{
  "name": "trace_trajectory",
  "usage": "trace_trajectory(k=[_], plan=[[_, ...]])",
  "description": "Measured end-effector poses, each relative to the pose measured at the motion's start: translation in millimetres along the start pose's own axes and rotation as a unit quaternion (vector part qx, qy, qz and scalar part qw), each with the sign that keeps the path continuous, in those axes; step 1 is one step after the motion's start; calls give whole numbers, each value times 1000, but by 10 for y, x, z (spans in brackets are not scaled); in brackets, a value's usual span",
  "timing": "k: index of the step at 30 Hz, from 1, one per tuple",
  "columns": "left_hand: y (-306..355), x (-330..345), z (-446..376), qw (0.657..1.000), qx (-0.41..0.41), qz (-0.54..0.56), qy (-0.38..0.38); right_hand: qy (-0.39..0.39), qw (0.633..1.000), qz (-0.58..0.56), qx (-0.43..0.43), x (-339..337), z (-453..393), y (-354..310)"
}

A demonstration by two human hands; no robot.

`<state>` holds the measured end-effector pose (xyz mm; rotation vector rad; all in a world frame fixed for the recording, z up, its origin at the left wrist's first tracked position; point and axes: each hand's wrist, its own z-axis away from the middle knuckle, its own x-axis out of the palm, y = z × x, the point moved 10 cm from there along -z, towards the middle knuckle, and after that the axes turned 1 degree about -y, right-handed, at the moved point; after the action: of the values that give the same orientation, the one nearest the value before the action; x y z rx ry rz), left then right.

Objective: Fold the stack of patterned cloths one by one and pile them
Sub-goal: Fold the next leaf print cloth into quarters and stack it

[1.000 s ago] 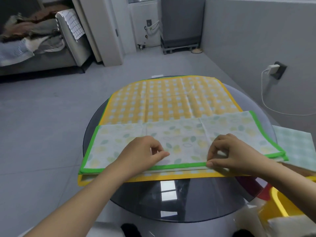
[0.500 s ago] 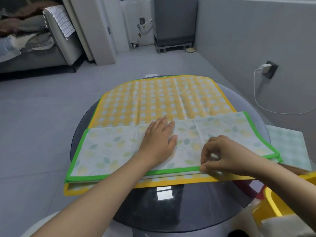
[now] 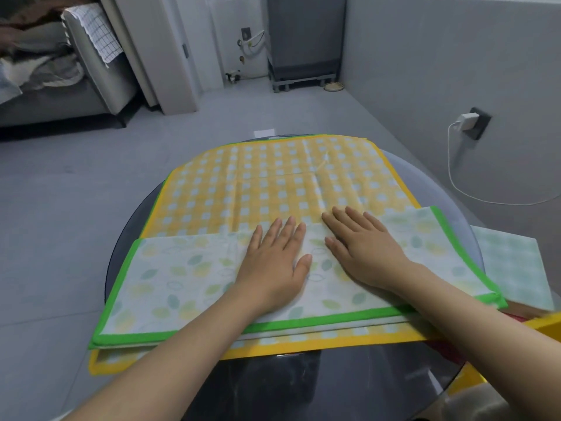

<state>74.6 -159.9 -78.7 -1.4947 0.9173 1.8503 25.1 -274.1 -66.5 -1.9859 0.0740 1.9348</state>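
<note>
A white leaf-patterned cloth with a green border [image 3: 182,278] lies folded in half as a long strip across the near part of the stack. Beneath it spreads a yellow checked cloth [image 3: 273,180], flat and unfolded, with more cloth edges showing under it at the front. My left hand [image 3: 273,262] and my right hand [image 3: 361,250] rest side by side, palms down and fingers spread, on the middle of the leaf cloth. Neither hand grips anything.
The stack sits on a round dark glass table [image 3: 273,387]. A pale green checked cloth [image 3: 516,262] lies at the table's right edge. A yellow container [image 3: 546,326] sits at the near right. A charger and white cable [image 3: 464,123] hang on the right wall.
Both hands let go of the leaf cloth's near edge. First the left, then the right moved forward and flattened onto its middle.
</note>
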Motion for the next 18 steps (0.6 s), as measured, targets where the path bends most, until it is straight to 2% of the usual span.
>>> trace_trajectory(k=[5, 12, 18], plan=[[-26, 6, 2, 1000, -11, -5, -1, -17, 999, 19, 20, 25, 69, 206], [-33, 14, 13, 1000, -10, 3, 0, -27, 992, 38, 113, -113, 212, 890], [-7, 5, 9, 1000, -14, 5, -6, -35, 991, 22, 127, -127, 200, 879]])
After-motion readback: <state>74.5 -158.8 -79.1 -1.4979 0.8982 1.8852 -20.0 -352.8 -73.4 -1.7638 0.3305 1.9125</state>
